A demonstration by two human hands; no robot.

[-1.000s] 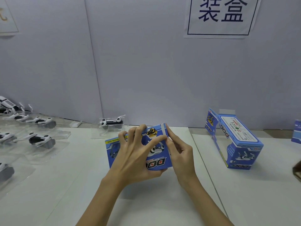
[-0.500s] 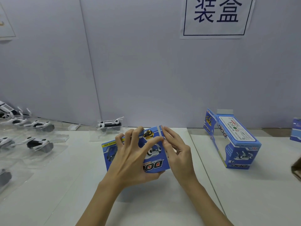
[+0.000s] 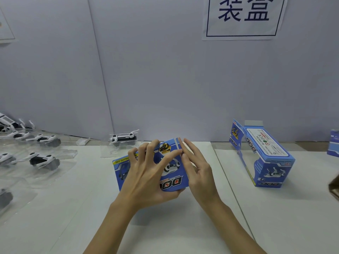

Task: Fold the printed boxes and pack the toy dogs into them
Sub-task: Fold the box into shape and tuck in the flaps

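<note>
A blue printed box (image 3: 172, 173) with a dog picture is held just above the white table (image 3: 165, 226) at the centre. My left hand (image 3: 146, 178) grips it from the front, fingers spread over its face and thumb under its lower edge. My right hand (image 3: 200, 173) lies against the box's right end, its straight fingers pressing the end flap. A toy dog in a clear tray (image 3: 122, 140) lies behind the box by the wall.
A folded blue box (image 3: 264, 156) with a window stands at the right. Several toy dogs in clear trays (image 3: 42, 160) lie at the left. Another blue box (image 3: 333, 145) shows at the right edge, and a brown object (image 3: 334, 186) below it.
The box and both hands have stayed in place. My right fingers have straightened a little along the box's right end.
</note>
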